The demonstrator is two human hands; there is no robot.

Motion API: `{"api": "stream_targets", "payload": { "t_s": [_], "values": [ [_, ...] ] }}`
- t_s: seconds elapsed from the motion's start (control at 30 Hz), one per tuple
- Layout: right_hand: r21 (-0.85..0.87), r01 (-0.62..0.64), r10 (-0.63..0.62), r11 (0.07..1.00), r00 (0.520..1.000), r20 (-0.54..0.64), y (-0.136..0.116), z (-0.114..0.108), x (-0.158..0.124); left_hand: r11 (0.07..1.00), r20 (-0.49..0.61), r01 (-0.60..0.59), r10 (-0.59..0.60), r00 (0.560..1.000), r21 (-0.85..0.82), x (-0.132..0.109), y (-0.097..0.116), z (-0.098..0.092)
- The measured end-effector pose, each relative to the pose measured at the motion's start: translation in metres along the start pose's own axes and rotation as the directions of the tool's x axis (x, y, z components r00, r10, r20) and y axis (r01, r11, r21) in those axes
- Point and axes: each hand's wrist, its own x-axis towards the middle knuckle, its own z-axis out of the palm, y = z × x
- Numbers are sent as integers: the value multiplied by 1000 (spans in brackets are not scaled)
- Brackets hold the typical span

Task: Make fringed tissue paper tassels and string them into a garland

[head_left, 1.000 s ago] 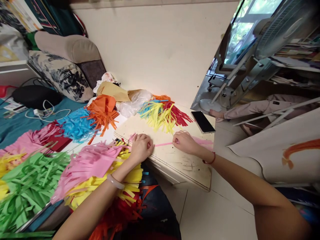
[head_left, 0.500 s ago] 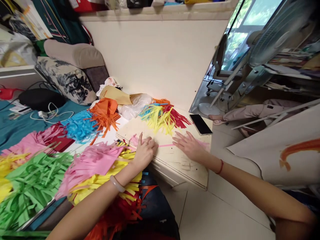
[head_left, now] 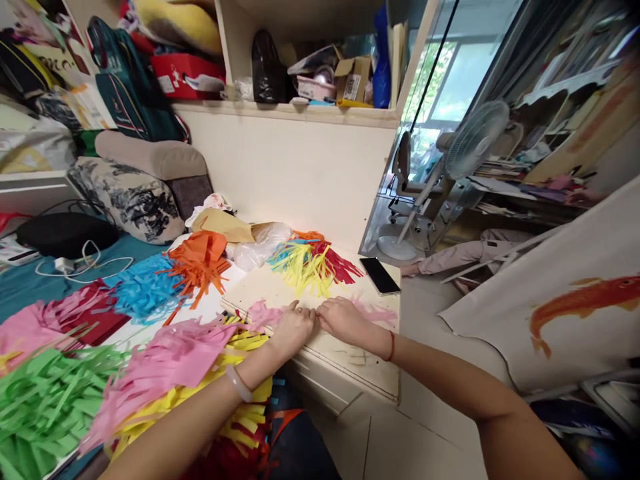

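Observation:
On the pale wooden top, my left hand (head_left: 295, 329) and my right hand (head_left: 344, 321) sit side by side with fingertips nearly touching. Both are closed, fingers bent in a pinch on the middle of a pink fringed paper strip (head_left: 263, 315). One fringed end spreads out left of my left hand; the other lies beyond my right wrist. The pinched middle is hidden under my fingers. Just behind my hands lies a bundle of yellow paper fringe (head_left: 306, 268), with red fringe (head_left: 340, 263) beside it and blue and orange behind.
A black phone (head_left: 380, 275) lies at the right of the wooden top (head_left: 373, 363). Fringed paper is heaped at left: pink (head_left: 170, 353), green (head_left: 55, 387), blue (head_left: 145, 287), orange (head_left: 203, 260). A plastic bag (head_left: 260, 248) rests behind. Another person's leg (head_left: 455, 258) shows beyond the fan (head_left: 475, 140).
My hands have come together from apart; the right one moved left, and its spread fingers have closed on the pink strip. The view has tilted up, showing more shelf.

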Motion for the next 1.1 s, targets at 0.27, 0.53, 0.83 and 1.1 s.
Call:
{"api": "stream_targets", "payload": {
  "t_s": [0.27,0.53,0.83,1.1],
  "values": [
    [961,-200,-112,189,968,223,-11,-42,4,940,-533,-238,73,843,-246,-23,-39,-42],
    [923,73,37,377,995,-94,-49,-59,24,433,-272,64,-667,694,-899,-15,-32,-72],
    [891,33,191,452,973,-133,-53,-33,42,-285,122,-80,-624,772,-955,-25,-39,-69],
    [836,201,-166,511,977,-133,-54,-32,101,-243,73,-240,-830,552,-940,-48,-42,-57]
  ]
}}
